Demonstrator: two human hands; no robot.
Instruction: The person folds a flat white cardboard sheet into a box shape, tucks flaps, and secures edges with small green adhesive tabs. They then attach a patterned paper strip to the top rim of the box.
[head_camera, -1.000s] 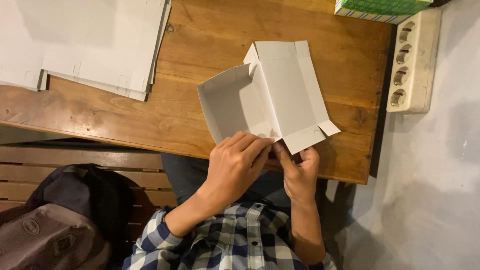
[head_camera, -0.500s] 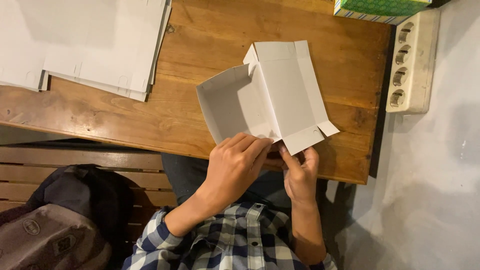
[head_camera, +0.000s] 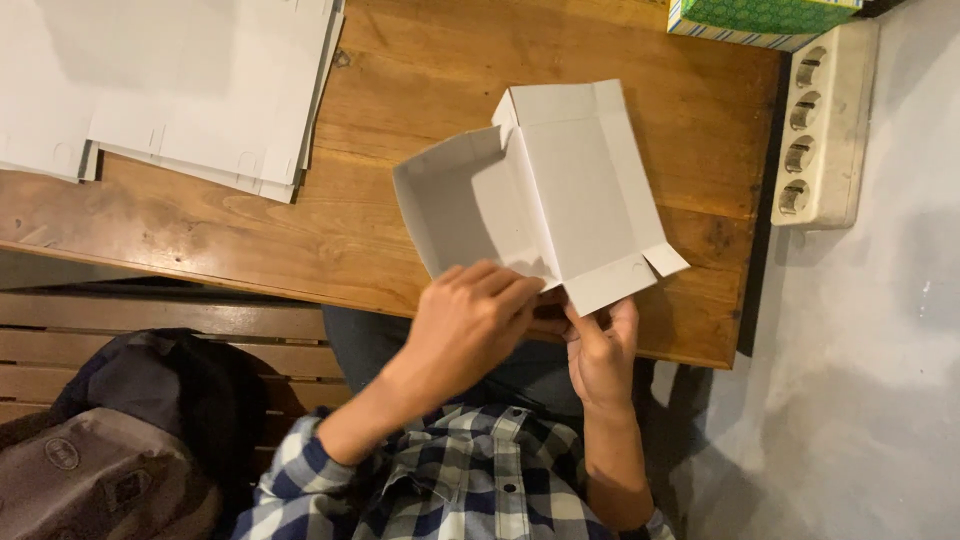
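Note:
A half-folded white cardboard box (head_camera: 540, 190) lies on the wooden table (head_camera: 430, 80), its tray part at the left and its lid panel with side flaps spread to the right. My left hand (head_camera: 470, 320) covers the box's near edge, fingers curled over it. My right hand (head_camera: 600, 345) pinches the near edge of the lid panel from below, at the table's front edge. Both hands hold the same box.
A stack of flat white cardboard sheets (head_camera: 170, 90) lies at the table's far left. A green box (head_camera: 760, 20) and a white power strip (head_camera: 820, 125) sit at the right. A bag (head_camera: 110, 450) rests on the wooden bench at lower left.
Both hands have shifted slightly on the box's near edge; the box stays almost in place.

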